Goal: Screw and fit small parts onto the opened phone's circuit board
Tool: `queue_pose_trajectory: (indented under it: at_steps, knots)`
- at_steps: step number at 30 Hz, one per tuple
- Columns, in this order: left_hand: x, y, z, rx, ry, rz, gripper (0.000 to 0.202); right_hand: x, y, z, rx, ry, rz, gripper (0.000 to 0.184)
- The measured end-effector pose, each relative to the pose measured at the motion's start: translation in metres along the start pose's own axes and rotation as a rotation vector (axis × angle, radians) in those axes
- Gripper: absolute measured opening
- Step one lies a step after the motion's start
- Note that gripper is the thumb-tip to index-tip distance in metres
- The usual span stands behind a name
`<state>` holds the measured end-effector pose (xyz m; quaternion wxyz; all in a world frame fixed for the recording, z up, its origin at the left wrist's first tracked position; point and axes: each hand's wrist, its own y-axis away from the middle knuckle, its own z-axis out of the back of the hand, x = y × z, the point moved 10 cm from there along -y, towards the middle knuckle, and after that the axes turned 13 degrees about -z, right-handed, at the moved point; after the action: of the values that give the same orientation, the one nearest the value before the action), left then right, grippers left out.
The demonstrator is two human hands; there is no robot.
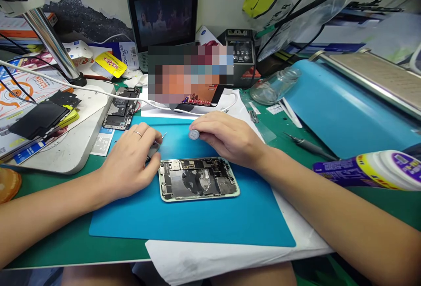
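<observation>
An opened phone (199, 180) lies on the blue mat (184, 224), its inner boards and a torn black-and-silver patch showing. Left of its upper corner is my left hand (134, 154), a ring on one finger. Its fingers are closed round a small dark grey tool (151, 151) whose thin metal tip pokes out to the right; most of it is hidden. Above the phone, my right hand (226, 134) is closed on a tool with a round grey end cap (194, 134). The rest of that tool is covered by the fingers, so its kind is unclear.
A second opened phone (121, 108) lies behind my left hand. A screen (166, 14) stands at the back, beside a blurred patch. On the right are a glass jar (274, 86), a grey pen-like tool (309, 146) and a purple-white bottle (371, 169). A white cable (108, 94) crosses behind.
</observation>
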<state>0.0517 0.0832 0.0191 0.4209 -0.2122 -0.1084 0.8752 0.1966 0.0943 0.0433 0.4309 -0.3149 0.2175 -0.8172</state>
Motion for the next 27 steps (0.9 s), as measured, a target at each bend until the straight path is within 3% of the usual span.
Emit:
queue_pose_trajectory:
  at_steps: [5,10,12,18,27]
  knots:
    - [-0.018,0.000,0.009,-0.054,0.024,-0.145,0.009,-0.005,0.002,0.013,-0.161,-0.104,-0.087,0.017]
    - [-0.029,-0.001,0.003,0.007,0.092,-0.242,0.011,0.004,0.010,0.027,-0.339,-0.187,-0.129,0.053]
    - [-0.027,-0.002,0.001,0.026,0.095,-0.223,0.014,0.017,0.011,0.031,-0.364,-0.201,-0.092,0.054]
    - [-0.036,-0.002,-0.005,0.097,0.067,-0.309,0.050,0.035,0.008,0.023,-0.185,-0.370,-0.091,0.041]
    - [-0.031,0.000,-0.013,0.135,0.028,-0.268,0.064,0.042,0.010,0.020,-0.099,-0.475,-0.062,0.046]
